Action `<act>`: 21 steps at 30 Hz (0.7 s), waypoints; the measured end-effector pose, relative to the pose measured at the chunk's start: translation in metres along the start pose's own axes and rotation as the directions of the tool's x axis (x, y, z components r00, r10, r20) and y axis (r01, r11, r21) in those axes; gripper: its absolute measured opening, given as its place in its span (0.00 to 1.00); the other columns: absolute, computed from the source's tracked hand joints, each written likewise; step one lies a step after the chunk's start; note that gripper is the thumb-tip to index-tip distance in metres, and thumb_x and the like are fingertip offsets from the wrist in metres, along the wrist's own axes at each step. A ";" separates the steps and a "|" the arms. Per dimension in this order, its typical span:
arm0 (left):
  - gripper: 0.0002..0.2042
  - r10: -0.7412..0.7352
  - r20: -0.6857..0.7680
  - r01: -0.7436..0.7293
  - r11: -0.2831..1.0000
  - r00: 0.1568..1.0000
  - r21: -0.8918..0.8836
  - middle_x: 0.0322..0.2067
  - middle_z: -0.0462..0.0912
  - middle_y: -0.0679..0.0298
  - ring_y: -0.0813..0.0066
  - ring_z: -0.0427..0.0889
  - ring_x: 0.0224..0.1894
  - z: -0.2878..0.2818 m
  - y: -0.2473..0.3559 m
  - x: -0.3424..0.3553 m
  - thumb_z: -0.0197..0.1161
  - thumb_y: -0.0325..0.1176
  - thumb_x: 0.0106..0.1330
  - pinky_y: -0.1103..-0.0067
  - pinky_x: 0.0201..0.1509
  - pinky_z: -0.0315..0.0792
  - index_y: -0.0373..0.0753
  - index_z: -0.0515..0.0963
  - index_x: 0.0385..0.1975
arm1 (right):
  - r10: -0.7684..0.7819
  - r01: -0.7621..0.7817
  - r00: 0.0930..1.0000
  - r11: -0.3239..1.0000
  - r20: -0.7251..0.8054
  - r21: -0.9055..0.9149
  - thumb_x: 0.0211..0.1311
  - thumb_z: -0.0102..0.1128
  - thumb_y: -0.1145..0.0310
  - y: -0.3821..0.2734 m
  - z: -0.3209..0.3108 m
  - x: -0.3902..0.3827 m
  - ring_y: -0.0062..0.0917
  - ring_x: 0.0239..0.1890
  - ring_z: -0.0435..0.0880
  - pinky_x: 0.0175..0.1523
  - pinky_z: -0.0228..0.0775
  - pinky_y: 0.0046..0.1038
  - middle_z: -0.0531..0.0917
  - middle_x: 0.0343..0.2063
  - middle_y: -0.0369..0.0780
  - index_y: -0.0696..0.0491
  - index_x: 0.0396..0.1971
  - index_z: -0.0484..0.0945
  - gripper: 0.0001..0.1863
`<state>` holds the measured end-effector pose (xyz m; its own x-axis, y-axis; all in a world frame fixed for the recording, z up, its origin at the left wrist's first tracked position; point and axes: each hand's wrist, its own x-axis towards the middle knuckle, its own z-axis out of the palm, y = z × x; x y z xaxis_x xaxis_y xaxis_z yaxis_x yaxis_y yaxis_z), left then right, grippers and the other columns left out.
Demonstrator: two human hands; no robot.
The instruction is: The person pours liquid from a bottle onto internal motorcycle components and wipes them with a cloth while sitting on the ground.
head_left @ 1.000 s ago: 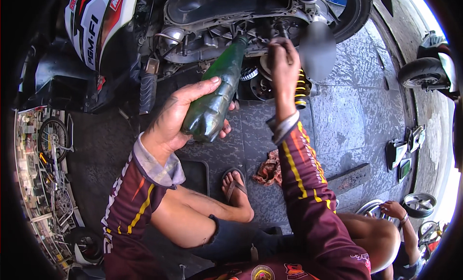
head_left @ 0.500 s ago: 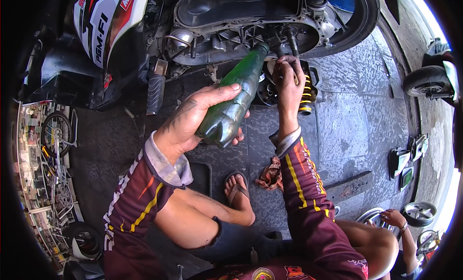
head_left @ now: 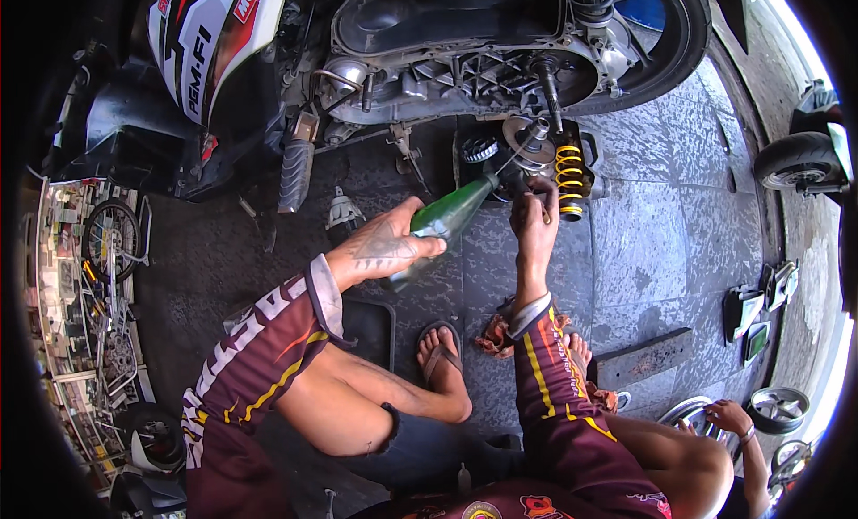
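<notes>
My left hand grips a green plastic bottle, tilted, with its capped neck toward a metal disc assembly. A thin pale streak runs from the cap toward that assembly. My right hand is closed just right of the cap, fingers curled round something small that I cannot make out. Just behind it lie a shock absorber with a yellow spring and a black toothed round part. Above, the scooter's open engine case shows a bare shaft.
Parts and a tool lie on the tiled floor. A crumpled rag and a dark bar are near my feet. Another person's hand is by a wheel rim at lower right. A bicycle stands left.
The bottle has moved down, away from the engine case toward the disc assembly, with a streak now at its cap. My right hand has moved down from the shaft, fingers still curled.
</notes>
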<state>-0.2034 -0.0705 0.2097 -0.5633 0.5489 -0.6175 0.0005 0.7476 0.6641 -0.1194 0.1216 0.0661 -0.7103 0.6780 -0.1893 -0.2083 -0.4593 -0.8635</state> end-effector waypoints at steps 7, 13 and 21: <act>0.28 0.016 -0.194 0.084 0.863 0.981 0.498 0.40 0.83 0.44 0.43 0.81 0.47 -0.017 -0.002 0.010 0.68 0.45 0.56 0.59 0.50 0.72 0.38 0.70 0.53 | -0.187 0.146 0.982 0.723 0.013 -0.675 0.68 0.57 0.61 0.002 -0.013 0.039 0.29 0.28 0.85 0.36 0.74 0.29 0.85 0.28 0.48 0.62 0.41 0.81 0.17; 0.29 -0.021 -0.253 0.186 0.735 0.967 0.652 0.42 0.84 0.51 0.49 0.80 0.51 -0.010 0.011 0.007 0.70 0.44 0.55 0.57 0.55 0.69 0.46 0.71 0.57 | -0.217 0.249 0.965 0.587 0.147 -0.771 0.66 0.59 0.57 0.004 -0.012 0.055 0.36 0.34 0.88 0.41 0.75 0.32 0.86 0.30 0.50 0.62 0.40 0.82 0.20; 0.30 -0.013 -0.282 0.209 0.702 0.959 0.680 0.43 0.84 0.51 0.44 0.79 0.51 -0.012 0.029 0.007 0.69 0.44 0.55 0.54 0.55 0.68 0.47 0.70 0.59 | -0.006 0.054 0.994 0.900 0.111 -0.433 0.71 0.53 0.60 0.014 -0.043 0.055 0.14 0.30 0.77 0.38 0.68 0.19 0.86 0.29 0.37 0.59 0.40 0.84 0.17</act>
<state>-0.2170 -0.0495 0.2294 -0.7732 0.4120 -0.4822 0.4448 0.8942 0.0508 -0.1323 0.1766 0.0235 -0.7794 0.6127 -0.1308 0.0655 -0.1279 -0.9896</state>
